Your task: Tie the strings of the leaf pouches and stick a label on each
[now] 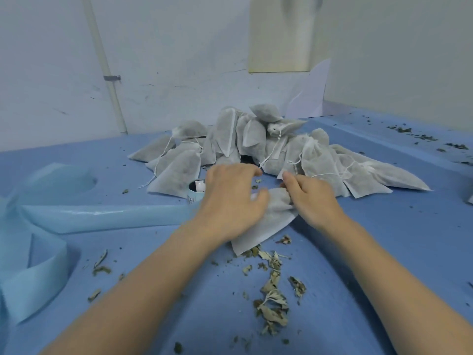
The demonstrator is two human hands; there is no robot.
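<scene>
A white fabric leaf pouch (266, 226) lies on the blue table (384, 239) in front of me, its gathered neck pointing away. My left hand (230, 198) rests over its left side with fingers curled at the neck. My right hand (311, 198) grips the bunched neck from the right. A pile of several filled pouches (256, 139) with loose white strings lies just behind both hands. A roll of labels (195, 192) peeks out beside my left hand, partly hidden by it.
A long light blue backing strip (102, 217) runs from the roll to the left and curls at the table's left edge. Loose dried leaves (273, 298) are scattered near me and at the far right. A wall stands close behind the pile.
</scene>
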